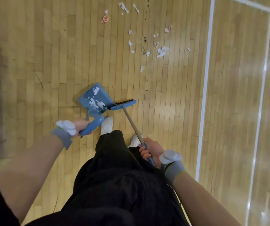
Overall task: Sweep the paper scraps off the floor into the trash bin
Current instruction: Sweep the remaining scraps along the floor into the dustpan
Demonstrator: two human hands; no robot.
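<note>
While the left hand [82, 126] curls round the dustpan [88, 97] handle at centre | right hand [150, 150] fingers wrap the broom [123, 104] shaft | paper scraps [161, 52] scattered upper centre

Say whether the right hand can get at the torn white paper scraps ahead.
Probably not yet: the right hand grips the blue broom, and the paper scraps lie well beyond its brush.

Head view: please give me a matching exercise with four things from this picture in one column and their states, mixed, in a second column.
Column one:
1 dustpan
2 broom head
3 left hand
4 right hand

Column two:
A grips the broom handle
B holds some paper scraps
C grips the dustpan handle
D lies at the dustpan's open edge

Pairs: 1-B, 2-D, 3-C, 4-A.
</note>
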